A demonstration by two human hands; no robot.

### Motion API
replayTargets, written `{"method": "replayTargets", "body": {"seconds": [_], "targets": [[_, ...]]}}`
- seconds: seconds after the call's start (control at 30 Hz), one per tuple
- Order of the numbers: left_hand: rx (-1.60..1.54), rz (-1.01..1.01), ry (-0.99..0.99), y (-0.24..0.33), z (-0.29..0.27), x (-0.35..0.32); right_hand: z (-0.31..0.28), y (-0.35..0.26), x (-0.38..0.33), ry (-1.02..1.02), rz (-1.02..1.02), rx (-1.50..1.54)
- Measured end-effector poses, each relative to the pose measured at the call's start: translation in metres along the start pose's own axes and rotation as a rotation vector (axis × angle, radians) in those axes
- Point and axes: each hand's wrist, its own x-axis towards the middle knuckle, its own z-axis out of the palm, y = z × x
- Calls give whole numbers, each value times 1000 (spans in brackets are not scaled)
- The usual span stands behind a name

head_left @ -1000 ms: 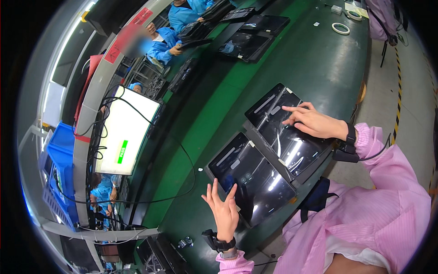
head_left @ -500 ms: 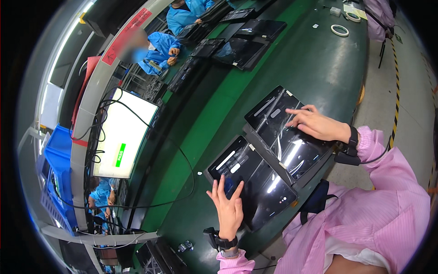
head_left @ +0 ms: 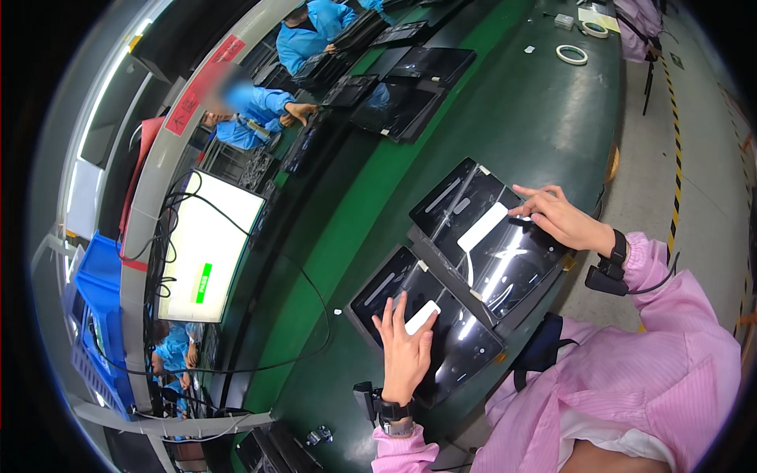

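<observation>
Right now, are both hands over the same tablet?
No, the left hand is over the left tablet and the right hand over the right tablet.

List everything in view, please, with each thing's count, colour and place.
Long smooth table: one, green, centre
Flat glossy rectangular devices: two, black, side by side, foreground
Other flat rectangular devices: several, black, upper centre
Ring-shaped tape rolls: two, whitish, upper right
Large rectangular screen: one, white with green block, left
Tangled thin cables: several, black, beside the screen
Plastic bins: at least one, blue, far left
Rectangular signs: at least one, red, upper left
Co-workers: at least three, blue-clad, upper and lower left
Striped floor tape: at least one strip, yellow-black, right
Left hand: one, bare, over the left foreground device
Right hand: one, bare, over the right foreground device
Striped sleeves: two, pink, at the wrists
</observation>
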Motion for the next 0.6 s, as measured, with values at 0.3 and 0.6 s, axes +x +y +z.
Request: {"method": "replayTargets", "body": {"seconds": [0.3, 0.6], "targets": [[36, -14, 49, 14, -11, -3, 10, 7, 9, -53, -20, -37], [-78, 181, -79, 56, -10, 29, 12, -10, -96, 343, 642, 229]]}}
